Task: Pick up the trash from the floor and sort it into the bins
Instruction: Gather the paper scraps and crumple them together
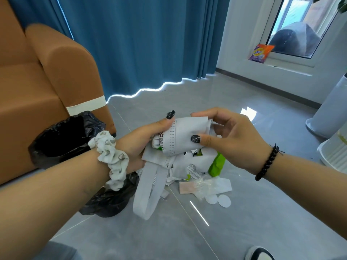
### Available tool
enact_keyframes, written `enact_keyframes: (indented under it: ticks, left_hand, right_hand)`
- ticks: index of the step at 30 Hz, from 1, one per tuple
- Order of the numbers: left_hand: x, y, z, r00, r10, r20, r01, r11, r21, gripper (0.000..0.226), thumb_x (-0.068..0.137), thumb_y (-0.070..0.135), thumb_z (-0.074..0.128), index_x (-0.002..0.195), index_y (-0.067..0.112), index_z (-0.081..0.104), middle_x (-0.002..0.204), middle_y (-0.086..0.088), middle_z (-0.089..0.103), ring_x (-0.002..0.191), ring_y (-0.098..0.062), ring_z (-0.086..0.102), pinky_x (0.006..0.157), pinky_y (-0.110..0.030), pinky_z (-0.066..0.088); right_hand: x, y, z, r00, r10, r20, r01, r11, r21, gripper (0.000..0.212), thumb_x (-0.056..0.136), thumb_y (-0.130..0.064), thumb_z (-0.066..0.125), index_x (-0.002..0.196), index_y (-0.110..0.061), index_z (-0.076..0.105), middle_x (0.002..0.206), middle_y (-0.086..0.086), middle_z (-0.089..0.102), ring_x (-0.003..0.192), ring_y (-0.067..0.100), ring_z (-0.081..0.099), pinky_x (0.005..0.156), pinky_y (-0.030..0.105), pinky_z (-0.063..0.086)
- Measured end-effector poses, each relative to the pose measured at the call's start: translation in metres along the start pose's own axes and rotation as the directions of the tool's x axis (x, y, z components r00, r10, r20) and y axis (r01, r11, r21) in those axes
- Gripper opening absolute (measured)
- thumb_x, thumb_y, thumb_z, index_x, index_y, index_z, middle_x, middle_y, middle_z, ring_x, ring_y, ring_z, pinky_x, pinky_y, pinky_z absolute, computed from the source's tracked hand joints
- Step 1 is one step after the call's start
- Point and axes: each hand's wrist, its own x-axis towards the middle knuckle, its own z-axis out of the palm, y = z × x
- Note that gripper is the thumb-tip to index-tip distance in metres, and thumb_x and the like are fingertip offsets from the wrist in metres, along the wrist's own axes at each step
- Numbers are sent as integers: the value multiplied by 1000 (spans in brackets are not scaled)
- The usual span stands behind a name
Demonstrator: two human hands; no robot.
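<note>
— Above the trash pile (195,171) on the floor (244,212), both hands hold one white paper bundle (185,136). What could go wrong?

— Lots! The left hand (142,141) has its fingers curled under the bundle and its thumb on top. The right hand (225,134) pinches the other end with thumb and fingers. But long white strips (148,188) hang down from the bundle, almost to the floor beside the pile.

— So the strips could slip out?

— I think so. If the bundle gets lifted fast, the loose strips may slide free and drop back by the pile. They might also drag small bits along.

— Where does it have to go?

— The black bin bag (62,139) sits to the left of the pile, by the brown sofa (37,76). A second black bag (112,197) lies next to the pile, under the left arm. I cannot tell which one is for paper. Picking the wrong bag would spoil the sorting.

— Anything else?

— Something green (160,148) peeks out under the bundle. If that is not paper, it may ride along into the paper bag. And more stays in the pile: a green packet (216,164), a clear wrapper (204,186) and two white round pads (217,200) at its near edge. They are small and easy to miss.
</note>
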Motion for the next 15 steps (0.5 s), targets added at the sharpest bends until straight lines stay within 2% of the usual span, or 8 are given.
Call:
enact_keyframes:
  ticks: [2, 4, 7, 10, 13, 15]
  left_hand:
    - [1, -1, 0, 1000, 21, 8, -21, 1000, -22, 32, 80, 30, 64, 103, 10, 71, 101, -14, 71, 85, -26, 70, 79, -37, 57]
    - [2, -1, -1, 997, 75, -28, -75, 997, 2, 37, 75, 25, 68, 105, 4, 69, 97, -16, 71, 79, -25, 70, 74, -33, 58]
    - [4, 0, 0, 974, 201, -104, -184, 971, 152, 30, 66, 16, 79, 93, 8, 68, 83, -7, 73, 70, -18, 70, 62, -26, 57]
    - [4, 0, 0, 944, 296, -147, -248, 928, 278, 38, 56, 24, 75, 90, 10, 66, 82, -3, 73, 73, -16, 69, 65, -26, 56]
    - [3, -3, 3, 952, 276, -131, -240, 942, 234, 35, 59, 26, 72, 91, 11, 68, 85, -5, 74, 75, -18, 70, 67, -27, 57]
    - [2, -4, 4, 968, 222, -118, -201, 965, 169, 31, 65, 28, 68, 91, 11, 68, 88, -10, 73, 77, -20, 70, 71, -30, 59]
  right_hand:
    - [0, -1, -1, 1000, 1, 3, -1, 1000, -19, 36, 65, -12, 77, 99, -22, 67, 104, 0, 69, 93, 18, 68, 78, 32, 58]
    - [0, -1, -3, 999, 40, 21, -40, 999, 3, 39, 61, -17, 77, 99, -20, 66, 105, 0, 69, 91, 16, 67, 77, 32, 58]
    - [0, -2, -5, 986, 156, 60, -162, 978, 132, 36, 69, -18, 80, 102, -15, 66, 108, 7, 66, 88, 17, 66, 75, 35, 59]
    - [1, -3, -6, 949, 299, 99, -313, 927, 206, 40, 70, -26, 72, 108, -14, 65, 107, 9, 67, 84, 18, 67, 69, 37, 60]
    - [2, -3, -5, 953, 292, 84, -303, 934, 188, 44, 65, -23, 71, 106, -6, 63, 101, 11, 69, 76, 19, 69, 58, 30, 57]
    - [1, -3, -6, 968, 248, 28, -249, 955, 163, 43, 61, -22, 73, 99, -5, 64, 100, 11, 68, 78, 22, 69, 61, 34, 59]
